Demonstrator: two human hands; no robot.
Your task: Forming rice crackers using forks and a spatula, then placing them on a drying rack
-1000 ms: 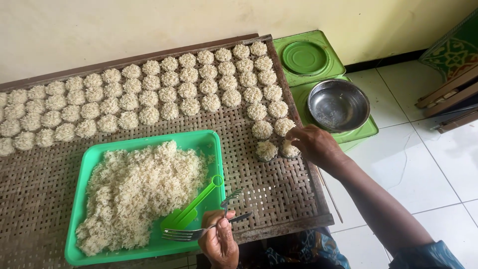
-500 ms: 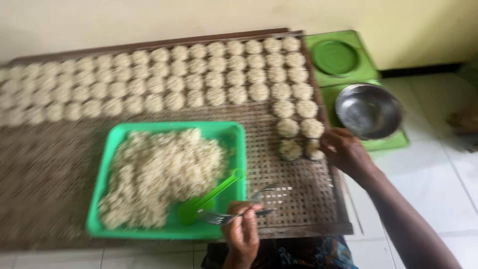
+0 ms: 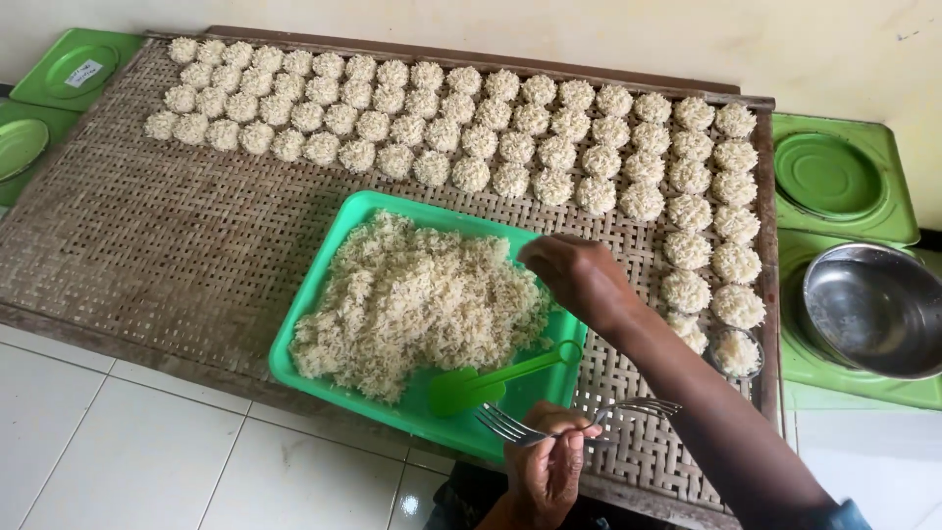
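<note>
Head view showed the mat (image 3: pixel 186 245) under the tray (image 3: pixel 294 339). The right hand (image 3: pixel 579 280) pinched at the rice (image 3: pixel 422 299) heap's far edge; small, even pinches suited best. Nearer, the left hand (image 3: pixel 545 466) gripped two forks (image 3: pixel 510 427).

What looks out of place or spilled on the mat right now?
Nothing spilled. The rice stays in the green tray. Only the last cake, by the steel bowl, looks different, sitting inside a ring.
</note>
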